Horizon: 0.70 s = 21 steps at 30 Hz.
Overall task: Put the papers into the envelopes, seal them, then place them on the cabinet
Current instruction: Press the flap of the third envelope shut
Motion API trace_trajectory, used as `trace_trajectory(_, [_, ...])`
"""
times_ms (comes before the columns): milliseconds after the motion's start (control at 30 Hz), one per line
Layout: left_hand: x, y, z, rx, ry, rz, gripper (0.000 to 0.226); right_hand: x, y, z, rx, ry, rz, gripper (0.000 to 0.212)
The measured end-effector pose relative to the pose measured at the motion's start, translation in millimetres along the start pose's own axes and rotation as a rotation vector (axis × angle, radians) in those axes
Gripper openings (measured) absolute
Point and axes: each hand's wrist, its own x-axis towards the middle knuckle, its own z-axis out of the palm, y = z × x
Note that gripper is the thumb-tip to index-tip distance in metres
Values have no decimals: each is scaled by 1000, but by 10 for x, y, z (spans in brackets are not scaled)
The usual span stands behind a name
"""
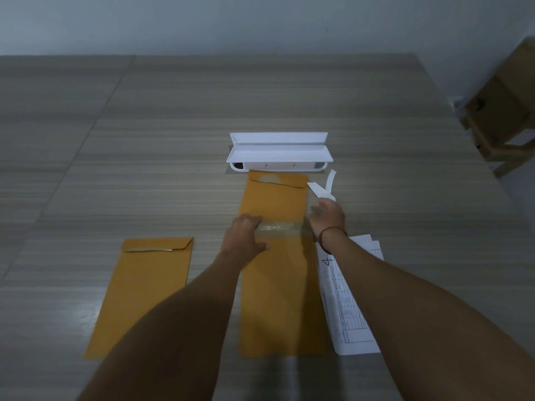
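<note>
A brown envelope (282, 299) lies lengthwise in front of me, with a shiny adhesive band (278, 228) across its far end. My left hand (246, 231) grips that end, fingers curled over the band's left part and thumb below it. My right hand (327, 215) is blurred at the band's right end, its fingers reaching out towards loose white backing strips (320, 191). A second envelope (276, 193), flap folded down, lies just beyond. A third envelope (142, 296) lies to the left with its flap down. Printed papers (351, 302) sit under my right forearm.
A white open-lidded box (279, 151) is set in the wood-grain table (144, 140) beyond the envelopes. A wooden stool (503, 111) stands off the table's right edge by the wall.
</note>
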Motion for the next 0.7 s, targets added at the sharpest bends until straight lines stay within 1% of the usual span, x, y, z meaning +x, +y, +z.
trace_trajectory(100, [-36, 25, 13, 139, 86, 10, 67, -163, 71, 38, -179, -229, -194, 34])
trace_trajectory(133, [-54, 31, 24, 179, 118, 15, 63, -191, 94, 47, -241, -257, -236, 31])
trace_trajectory(233, [-165, 75, 94, 259, 182, 36, 43, -274, 138, 24, -370, -204, -344, 21])
trace_trajectory(300, [-264, 115, 158, 279, 206, 36, 29, -342, 166, -9, -427, -198, -402, 22])
trace_trajectory(367, [-363, 139, 242, 285, 199, 42, 23, -414, 224, -22, -477, -245, -419, 26])
trace_trajectory(467, [-490, 145, 353, 288, 159, 51, 33, -531, 312, -2, -555, -345, -437, 38])
trace_trajectory(567, [-586, 166, 432, 287, 92, 30, 47, -653, 378, 65, -747, -431, -492, 57])
trace_trajectory(633, [-648, 178, 484, 266, 31, -12, 49, -759, 442, 120, -841, -474, -453, 73])
trace_trajectory(700, [-705, 176, 536, 271, -19, -41, 50, -850, 534, 178, -899, -511, -400, 84])
